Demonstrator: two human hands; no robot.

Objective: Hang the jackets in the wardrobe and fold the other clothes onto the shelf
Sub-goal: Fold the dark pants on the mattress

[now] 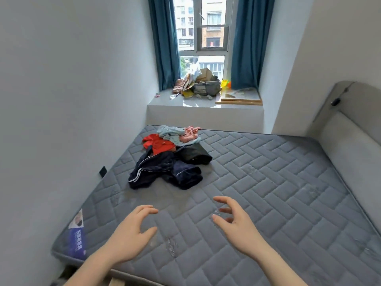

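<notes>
Left wall: blue label (78,242) on the mattress edge.
Left hand (129,234): held over the grey quilted mattress (268,193), fingers (147,209) apart and loosely bent, holding nothing.
Clothes pile (171,157): on the mattress, far-left part, well beyond both hands; navy striped jacket (150,170) nearest, red garment (159,144), pale blue and pink pieces behind.
Right hand: (237,226) fingers spread, empty.
Far: cluttered window ledge (204,104).
Right: padded headboard (348,145).

Single head view, worn high, facing forward and down across mattress (257,182) toward window (203,34); both hands near, bottom of frame.
</notes>
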